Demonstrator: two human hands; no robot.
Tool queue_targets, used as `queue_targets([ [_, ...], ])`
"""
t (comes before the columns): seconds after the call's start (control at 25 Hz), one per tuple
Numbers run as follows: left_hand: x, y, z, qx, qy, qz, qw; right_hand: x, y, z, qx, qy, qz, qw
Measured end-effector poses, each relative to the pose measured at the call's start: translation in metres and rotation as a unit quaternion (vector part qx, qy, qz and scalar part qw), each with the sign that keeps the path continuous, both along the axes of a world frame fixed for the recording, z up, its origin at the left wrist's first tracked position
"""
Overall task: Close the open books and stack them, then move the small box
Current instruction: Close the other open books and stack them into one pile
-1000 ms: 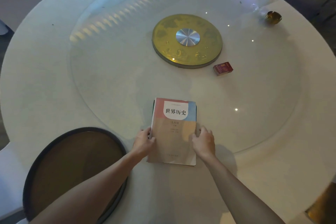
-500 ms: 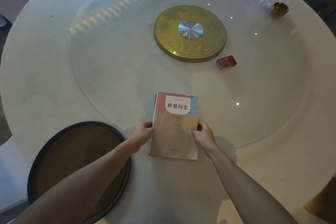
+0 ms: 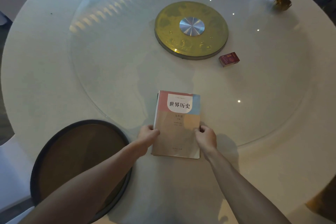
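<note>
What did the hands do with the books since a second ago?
Not much. The left hand and right hand slid a little farther up the sides of the book stack and curled tighter on its edges. The stack stays closed and flat; the small red box has not been touched.

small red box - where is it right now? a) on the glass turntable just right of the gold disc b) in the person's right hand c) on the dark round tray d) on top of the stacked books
a: the small red box lies on the glass turntable by the lower right edge of the gold disc, while both hands grip the stacked books.
</note>
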State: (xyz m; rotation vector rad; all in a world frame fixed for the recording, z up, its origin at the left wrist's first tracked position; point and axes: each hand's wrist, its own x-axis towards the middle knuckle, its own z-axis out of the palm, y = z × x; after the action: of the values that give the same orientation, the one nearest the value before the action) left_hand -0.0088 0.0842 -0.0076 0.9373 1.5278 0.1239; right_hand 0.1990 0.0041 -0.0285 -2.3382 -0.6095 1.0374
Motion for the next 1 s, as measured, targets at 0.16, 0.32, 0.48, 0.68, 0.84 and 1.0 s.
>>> queue_targets([
  [0.16,0.019,0.001,0.004,-0.025,0.036,0.040,0.998,0.009,0.004,-0.003,-0.024,0.030,-0.034,0.999],
  [0.32,0.027,0.007,0.004,-0.034,0.047,0.048,0.997,0.020,0.003,-0.007,-0.002,0.078,-0.047,0.996],
  [0.48,0.035,0.013,0.005,-0.017,0.032,0.066,0.997,0.027,0.012,-0.013,0.011,0.085,-0.066,0.994],
  [0.68,0.050,0.036,0.006,0.001,-0.001,0.071,0.997,0.049,0.040,-0.012,0.030,0.074,-0.037,0.996],
  [0.84,0.060,0.061,0.007,0.020,-0.005,0.052,0.998,0.059,0.069,-0.008,0.040,0.045,-0.011,0.998],
  [1.0,0.062,0.063,0.001,0.082,0.038,0.016,0.996,0.062,0.082,-0.007,0.030,0.020,0.008,0.999],
])
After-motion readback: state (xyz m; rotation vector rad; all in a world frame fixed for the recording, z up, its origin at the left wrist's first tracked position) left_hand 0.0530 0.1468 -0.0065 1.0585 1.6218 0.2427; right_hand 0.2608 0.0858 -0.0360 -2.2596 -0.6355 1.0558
